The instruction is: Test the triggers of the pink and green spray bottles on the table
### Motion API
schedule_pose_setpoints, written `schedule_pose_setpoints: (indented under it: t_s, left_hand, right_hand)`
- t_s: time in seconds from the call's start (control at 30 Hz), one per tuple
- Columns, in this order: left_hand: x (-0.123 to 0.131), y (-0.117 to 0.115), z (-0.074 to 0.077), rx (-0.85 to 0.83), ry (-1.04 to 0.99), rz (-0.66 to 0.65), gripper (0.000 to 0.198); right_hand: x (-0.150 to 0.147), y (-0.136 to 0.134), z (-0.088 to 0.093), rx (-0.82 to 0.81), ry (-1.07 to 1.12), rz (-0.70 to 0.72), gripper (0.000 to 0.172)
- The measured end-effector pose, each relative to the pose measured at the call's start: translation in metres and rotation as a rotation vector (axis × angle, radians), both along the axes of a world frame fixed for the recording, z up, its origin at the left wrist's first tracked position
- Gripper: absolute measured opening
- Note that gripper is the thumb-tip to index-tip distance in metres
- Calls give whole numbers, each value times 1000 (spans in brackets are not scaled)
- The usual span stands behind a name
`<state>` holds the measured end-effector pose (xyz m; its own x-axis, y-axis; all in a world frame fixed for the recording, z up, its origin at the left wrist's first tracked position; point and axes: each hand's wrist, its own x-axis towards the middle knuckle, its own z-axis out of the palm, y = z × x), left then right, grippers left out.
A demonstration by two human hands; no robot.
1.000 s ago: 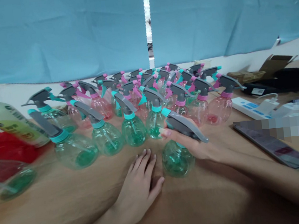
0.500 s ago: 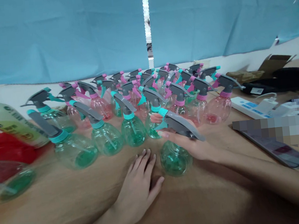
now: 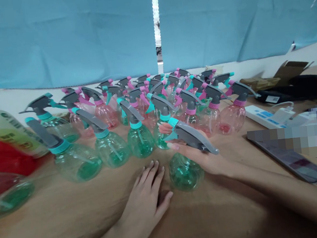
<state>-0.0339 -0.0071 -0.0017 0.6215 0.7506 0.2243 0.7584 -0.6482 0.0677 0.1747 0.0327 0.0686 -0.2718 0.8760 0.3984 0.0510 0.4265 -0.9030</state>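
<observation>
My right hand (image 3: 204,155) is wrapped round the grey and teal trigger head of a green spray bottle (image 3: 186,172) that stands on the brown table (image 3: 58,218). One finger reaches toward the teal nozzle. My left hand (image 3: 146,202) lies flat on the table just left of that bottle, fingers stretched out and holding nothing. Behind them stand several green spray bottles (image 3: 139,137) in a front row, and several pink spray bottles (image 3: 231,114) further back.
At the left lie a red bag (image 3: 2,160), a yellowish labelled bottle (image 3: 8,129) and a tipped green bottle (image 3: 5,193). A white power strip (image 3: 261,114), a phone (image 3: 297,160) and dark bags sit at the right. A blue curtain (image 3: 83,36) hangs behind.
My right hand shifted its grip on the sprayer head: a finger came up to the teal nozzle. The bottle and my left hand barely moved.
</observation>
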Motion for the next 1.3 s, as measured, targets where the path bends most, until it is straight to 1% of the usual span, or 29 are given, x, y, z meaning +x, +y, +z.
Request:
schedule_pose_setpoints:
  t_s: [0.17,0.3,0.37,0.5,0.63,0.77,0.87,0.97,1.17,1.3]
  left_hand:
    - [2,-1,3,-9,0,-5,53]
    - [3,-1,3,-18,21,-2,53]
    - [2,-1,3,-16,18,-2,54]
    - [1,-1,2,-8,18,-5,54]
    - [1,-1,2,-5,-1,-3,54]
    - [2,-1,2,-19,1,1,54]
    - [1,-1,1,-15,-1,-4,53]
    - [1,-1,0,-9,-22,-5,53]
    - [1,-1,2,-20,-1,-1,54]
    - [1,-2,2,-25,20,5,55]
  right_hand:
    - [0,0,1,-13,11,19,31]
    - [-1,1,-1,9,10,11,31]
    - [-1,2,-2,26,-9,0,28]
    - [-1,1,-2,32,-60,-38,15]
    - [-1,2,-3,57,-53,-58,20]
    - [-1,3,-4,68,17,1,27]
    - [-1,3,-4,47,43,29,34]
    - [0,4,-5,27,18,24,34]
    - [-2,2,-4,45,83,63,34]
    - [-3,0,-2,53,77,59,34]
